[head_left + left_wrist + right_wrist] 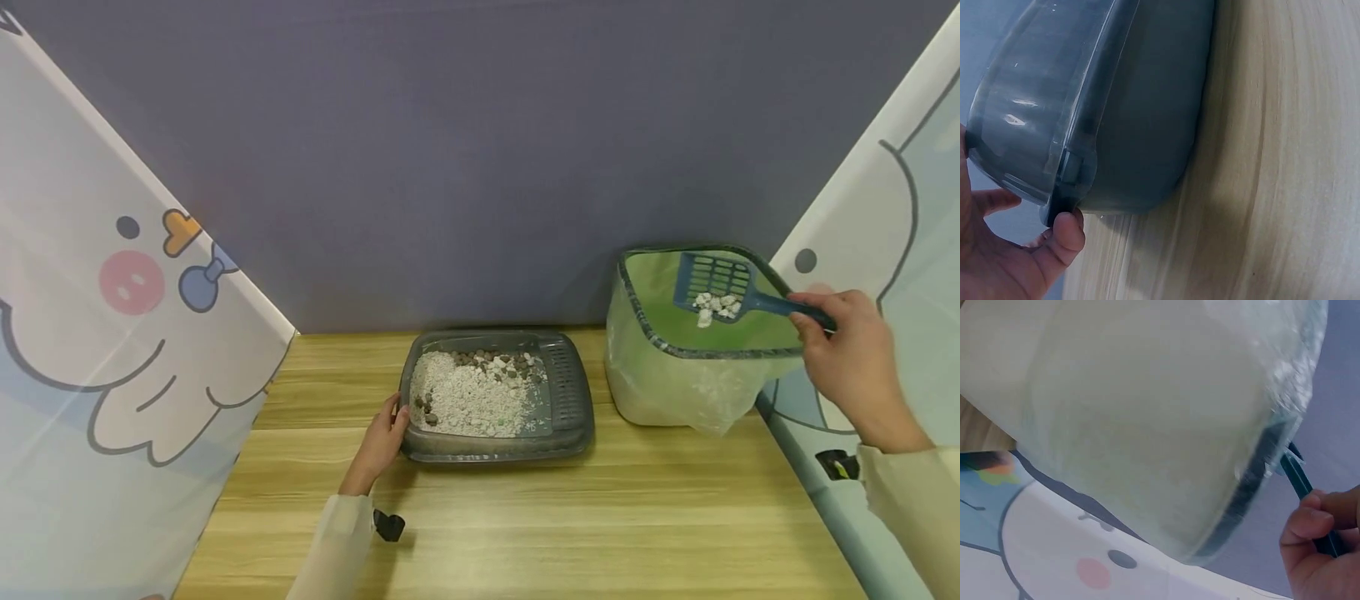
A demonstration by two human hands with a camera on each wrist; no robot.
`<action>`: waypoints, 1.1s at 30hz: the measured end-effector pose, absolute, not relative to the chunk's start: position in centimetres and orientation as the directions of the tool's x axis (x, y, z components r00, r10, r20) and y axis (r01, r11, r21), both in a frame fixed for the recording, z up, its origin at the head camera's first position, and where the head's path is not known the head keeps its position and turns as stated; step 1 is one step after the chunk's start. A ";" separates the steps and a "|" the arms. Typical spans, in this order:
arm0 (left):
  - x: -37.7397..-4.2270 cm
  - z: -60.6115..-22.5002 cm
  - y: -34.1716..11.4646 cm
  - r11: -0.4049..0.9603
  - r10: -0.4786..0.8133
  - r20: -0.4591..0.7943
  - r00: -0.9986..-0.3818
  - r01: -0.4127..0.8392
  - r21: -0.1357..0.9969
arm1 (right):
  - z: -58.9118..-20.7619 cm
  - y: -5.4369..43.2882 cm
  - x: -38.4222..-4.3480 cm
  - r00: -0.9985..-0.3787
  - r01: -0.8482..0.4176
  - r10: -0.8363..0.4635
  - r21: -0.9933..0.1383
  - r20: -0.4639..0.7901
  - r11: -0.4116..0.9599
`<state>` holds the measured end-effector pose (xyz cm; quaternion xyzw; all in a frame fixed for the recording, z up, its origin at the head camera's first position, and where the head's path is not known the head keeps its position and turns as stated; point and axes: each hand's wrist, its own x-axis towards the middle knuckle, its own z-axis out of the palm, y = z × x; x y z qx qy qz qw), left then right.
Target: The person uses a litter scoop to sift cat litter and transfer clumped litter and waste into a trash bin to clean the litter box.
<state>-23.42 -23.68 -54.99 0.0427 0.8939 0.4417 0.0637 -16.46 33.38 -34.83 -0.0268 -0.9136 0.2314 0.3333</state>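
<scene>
Right sleeve [918, 508] is nearest the lens, lower right. Right hand [851, 346] has its fingers wrapped round the handle of a blue slotted scoop [750, 297], blade held over the mouth of the bin [637, 379], a few white clumps [724, 307] sitting on it. Left hand [382, 437] pinches the left side of the grey tray [495, 448] — thumb on the near face of the lip, fingers behind, per the left wrist view. Tray sits on the desk [525, 525], left of the bin with a small gap, holding pale litter [476, 398] plus brown pellets [431, 419] along the back and at the left. Risks, my read: clumps lie loose on the blade, so a roll of the wrist outside the mouth would drop them on the desk; crumbs could sift through the slots. Handle crosses close to the bin's lip — can't tell if touching; a snag could drag the clear liner [712, 390] down inside. Bin stands near the desk's right edge, so a sideways shove could tip it. A hard pull or lift by the left hand could slide or tilt the tray and spill litter.
</scene>
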 end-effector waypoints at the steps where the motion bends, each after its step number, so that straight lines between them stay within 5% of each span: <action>1: -23.4 -55.0 -23.7 0.606 0.131 -0.078 -0.988 0.018 0.795 | -35.0 33.4 -16.5 -0.756 -0.112 0.214 -0.445 0.618 0.889; 8: -23.3 -55.2 -23.6 0.601 0.122 -0.084 -0.989 0.006 0.800 | -35.4 33.2 -16.4 -0.547 -0.198 0.273 -0.440 0.791 0.876; 13: -23.2 -55.4 -23.7 0.602 0.116 -0.071 -0.991 0.014 0.798 | -35.3 33.1 -16.3 -0.482 -0.247 0.261 -0.415 0.836 0.876; 25: -23.4 -55.3 -23.8 0.611 0.113 -0.061 -0.992 0.021 0.792 | -34.0 29.7 -16.0 -0.565 -0.209 0.373 -0.565 0.736 0.798; 33: -23.3 -55.3 -23.5 0.575 0.100 -0.071 -0.992 0.000 0.818 | -33.4 23.9 -14.8 -0.648 -0.418 0.127 -0.489 0.751 0.765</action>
